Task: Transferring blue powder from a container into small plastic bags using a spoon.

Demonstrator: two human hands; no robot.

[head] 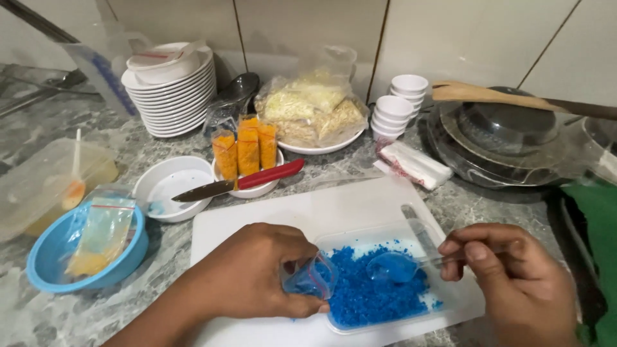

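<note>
Head view. A small clear zip bag (311, 277) is pinched open in the left hand (254, 270), its mouth turned toward a shallow clear tray (450, 292) of blue granules (373, 295) that rests on a white cutting board (270, 215). A clear plastic spoon (393, 266), loaded with blue granules, is gripped by its handle between thumb and fingers of the right hand (514, 283) and is held just beside the bag mouth, over the tray.

Risks, as judged from this arrangement — the bag mouth is narrow and only partly spread, so granules could be shed past its rim if the spoon is tipped before it is inside. Any spill over the tray would be caught; a spill toward the left hand would land on the board. The tray overhangs the near edge of the board and could be nudged by either wrist.

A red-handled knife (241, 182) is laid across two white bowls (172, 186) behind the board, blade toward the blue bowl (48, 257) — a hazard only if a hand is moved back carelessly. Filled orange packets (247, 151) stand well apart.
</note>
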